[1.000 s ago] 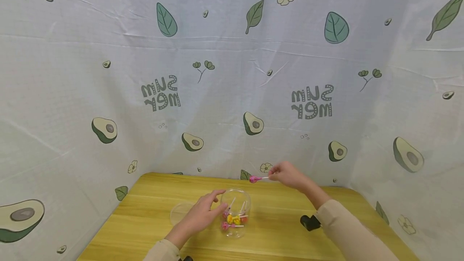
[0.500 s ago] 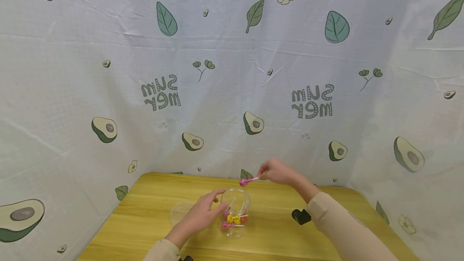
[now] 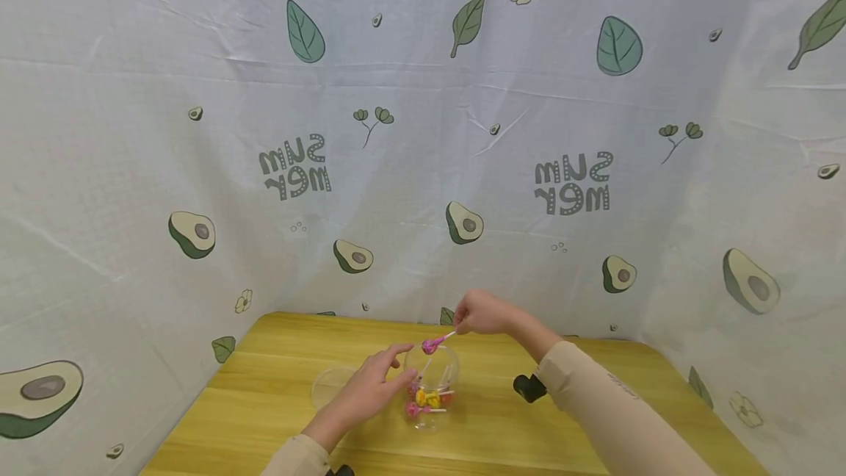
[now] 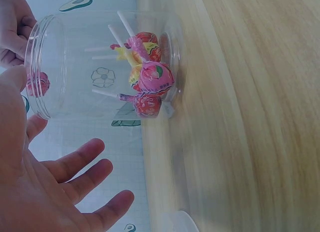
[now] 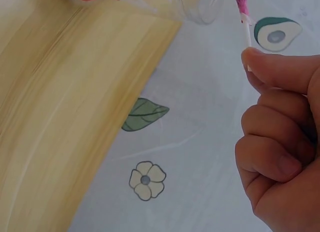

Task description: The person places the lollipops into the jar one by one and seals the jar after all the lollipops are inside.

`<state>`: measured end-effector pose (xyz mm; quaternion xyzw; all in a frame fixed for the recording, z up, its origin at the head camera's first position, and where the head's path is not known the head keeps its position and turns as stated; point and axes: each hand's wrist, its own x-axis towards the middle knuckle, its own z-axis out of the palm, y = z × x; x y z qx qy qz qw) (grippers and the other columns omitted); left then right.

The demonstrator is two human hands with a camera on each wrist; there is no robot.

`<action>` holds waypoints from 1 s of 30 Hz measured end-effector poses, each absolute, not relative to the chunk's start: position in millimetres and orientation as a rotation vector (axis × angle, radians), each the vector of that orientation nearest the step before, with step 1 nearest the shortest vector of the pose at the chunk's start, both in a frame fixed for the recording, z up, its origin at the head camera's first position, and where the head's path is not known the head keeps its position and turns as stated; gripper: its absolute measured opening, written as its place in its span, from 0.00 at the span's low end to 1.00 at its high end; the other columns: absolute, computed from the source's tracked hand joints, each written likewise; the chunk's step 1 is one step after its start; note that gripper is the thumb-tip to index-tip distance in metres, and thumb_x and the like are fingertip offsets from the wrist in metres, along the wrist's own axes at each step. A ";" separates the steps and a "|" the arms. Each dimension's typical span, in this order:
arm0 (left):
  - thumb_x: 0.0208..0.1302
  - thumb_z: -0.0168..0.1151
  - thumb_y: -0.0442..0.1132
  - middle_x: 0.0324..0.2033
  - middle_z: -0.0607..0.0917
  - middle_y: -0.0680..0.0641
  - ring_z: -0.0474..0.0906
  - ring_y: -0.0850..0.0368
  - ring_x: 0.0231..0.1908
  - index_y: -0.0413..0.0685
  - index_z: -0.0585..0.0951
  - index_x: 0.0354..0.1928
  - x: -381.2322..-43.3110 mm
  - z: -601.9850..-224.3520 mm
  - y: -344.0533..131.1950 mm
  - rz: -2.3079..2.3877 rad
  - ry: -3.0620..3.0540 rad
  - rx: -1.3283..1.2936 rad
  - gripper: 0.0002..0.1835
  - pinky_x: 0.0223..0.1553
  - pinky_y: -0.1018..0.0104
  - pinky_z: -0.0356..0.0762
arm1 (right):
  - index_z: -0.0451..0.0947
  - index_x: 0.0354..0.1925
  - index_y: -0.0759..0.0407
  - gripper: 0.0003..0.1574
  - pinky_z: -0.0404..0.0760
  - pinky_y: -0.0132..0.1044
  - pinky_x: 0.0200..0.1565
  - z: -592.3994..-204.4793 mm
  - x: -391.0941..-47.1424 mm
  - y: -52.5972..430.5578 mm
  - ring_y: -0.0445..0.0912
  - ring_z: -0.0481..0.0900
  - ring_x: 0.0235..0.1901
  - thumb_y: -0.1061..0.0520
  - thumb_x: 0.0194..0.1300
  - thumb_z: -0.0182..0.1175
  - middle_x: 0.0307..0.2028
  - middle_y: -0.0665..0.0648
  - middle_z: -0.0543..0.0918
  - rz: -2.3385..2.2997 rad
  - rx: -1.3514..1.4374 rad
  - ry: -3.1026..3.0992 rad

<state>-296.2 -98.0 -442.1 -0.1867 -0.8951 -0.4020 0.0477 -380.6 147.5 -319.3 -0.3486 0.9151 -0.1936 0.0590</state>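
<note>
A clear plastic jar [image 4: 80,36] stands upright on the table with several wrapped lollipops [image 4: 156,77] at its bottom, in pink, yellow and red. My left hand [image 3: 367,390] is at the jar's left side, thumb and index finger touching its rim, the other fingers spread away from the wall. Over the jar's mouth, my right hand [image 3: 485,312] pinches a pink lollipop [image 3: 432,346] by the end of its white stick. Its wrapped head points down and left, overlapping the rim in the head view. The remaining right fingers are curled in, as the right wrist view shows.
A clear round lid [image 3: 324,386] lies on the wooden table [image 3: 271,358] left of the jar, partly behind the left hand. A printed white curtain [image 3: 396,189] hangs behind the table and along both sides.
My right hand has moved left with the pink lollipop, from right of the jar to over its mouth, and the candy head has tipped downward. The left hand and jar stay in place.
</note>
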 end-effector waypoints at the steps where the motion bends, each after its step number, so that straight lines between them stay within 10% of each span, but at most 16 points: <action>1: 0.73 0.49 0.67 0.56 0.80 0.45 0.75 0.44 0.57 0.60 0.69 0.71 -296.4 -442.0 -97.9 -1.229 -2.729 -0.568 0.32 0.50 0.41 0.75 | 0.85 0.26 0.60 0.08 0.72 0.33 0.31 -319.4 -380.1 145.2 0.40 0.69 0.24 0.64 0.63 0.66 0.25 0.56 0.85 -0.583 -1.050 2.768; 30: 0.74 0.50 0.64 0.54 0.80 0.45 0.75 0.46 0.55 0.58 0.69 0.72 -298.1 -442.8 -96.7 -1.207 -2.730 -0.582 0.31 0.46 0.46 0.74 | 0.84 0.20 0.55 0.12 0.71 0.30 0.27 -341.9 -373.6 102.7 0.38 0.71 0.20 0.64 0.58 0.68 0.18 0.44 0.79 -0.341 -1.124 2.759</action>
